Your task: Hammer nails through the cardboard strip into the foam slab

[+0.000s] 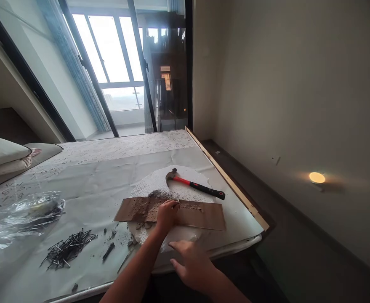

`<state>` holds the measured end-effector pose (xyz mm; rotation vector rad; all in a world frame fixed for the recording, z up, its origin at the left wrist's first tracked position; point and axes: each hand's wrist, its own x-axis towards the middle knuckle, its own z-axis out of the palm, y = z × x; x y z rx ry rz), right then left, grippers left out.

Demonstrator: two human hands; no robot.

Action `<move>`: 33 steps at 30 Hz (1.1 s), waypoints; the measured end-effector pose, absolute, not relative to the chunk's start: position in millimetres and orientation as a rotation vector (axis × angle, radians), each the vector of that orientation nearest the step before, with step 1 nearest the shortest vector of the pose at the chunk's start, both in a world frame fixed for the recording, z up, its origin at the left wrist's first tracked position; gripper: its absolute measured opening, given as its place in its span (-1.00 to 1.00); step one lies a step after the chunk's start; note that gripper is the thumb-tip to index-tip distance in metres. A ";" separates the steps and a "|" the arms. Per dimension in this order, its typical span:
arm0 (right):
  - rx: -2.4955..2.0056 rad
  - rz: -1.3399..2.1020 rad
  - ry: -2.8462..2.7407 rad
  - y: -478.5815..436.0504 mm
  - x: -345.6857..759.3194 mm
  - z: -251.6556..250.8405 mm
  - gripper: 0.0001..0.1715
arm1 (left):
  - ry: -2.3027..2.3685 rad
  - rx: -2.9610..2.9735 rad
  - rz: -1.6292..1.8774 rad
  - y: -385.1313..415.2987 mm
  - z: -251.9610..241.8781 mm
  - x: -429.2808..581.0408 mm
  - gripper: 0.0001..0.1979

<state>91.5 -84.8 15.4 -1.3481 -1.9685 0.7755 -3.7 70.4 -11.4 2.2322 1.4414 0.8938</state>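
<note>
Left hand [166,213] pinches something tiny, unclear, on the board [185,213]; right hand [192,263] rests open, wrist cut off.

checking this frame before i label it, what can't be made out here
Head view only:
- What the left hand pinches on the board: fingers cover it, too small.
- Holes or nails in the board: too small.
- Contents of the plastic bag: glare, crumpled film.
- Right hand palm: turned away, on the foam edge.
- Both forearms: cut off at the bottom edge.

The plastic bag [17,219] is cut off at left; its contents blurred.
</note>
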 end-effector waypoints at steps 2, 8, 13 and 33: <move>-1.338 0.791 -1.967 -84.0 92.5 15.2 -0.52 | 1.441 2.207 0.897 73.0 -14.2 -3.9 -0.84; -1.319 0.829 -1.961 -80.6 93.9 17.0 -0.51 | 1.395 2.143 0.942 74.5 -15.0 -6.8 -0.82; -1.298 0.853 -1.977 -77.8 92.2 19.2 -0.51 | 1.366 2.160 0.890 75.9 -17.6 -6.7 -0.82; -1.329 0.856 -1.992 -74.6 86.6 14.6 -0.51 | 1.351 2.223 0.843 76.0 -25.0 -8.8 -0.85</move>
